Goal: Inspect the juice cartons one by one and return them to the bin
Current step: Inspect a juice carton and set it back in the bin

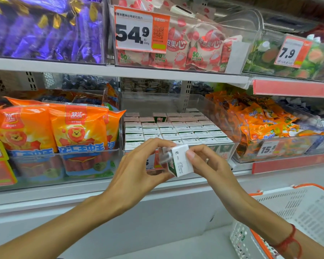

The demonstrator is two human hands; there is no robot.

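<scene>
A small white and green juice carton [178,160] is held tilted in front of the shelf, its white top with printed date facing me. My left hand [140,165] grips it from the left, fingers curled over its top and thumb under it. My right hand [206,161] pinches its right edge with thumb and fingertips. Just behind my hands stands the clear plastic bin [200,103], filled with several rows of the same cartons [176,129] standing upright. One carton [159,116] near the back shows its green side.
Orange sausage packs [79,133] fill the bin to the left, orange snack bags [260,120] the bin to the right. Candy bins with price tags [140,30] sit on the shelf above. A white and orange shopping basket [295,217] is at lower right.
</scene>
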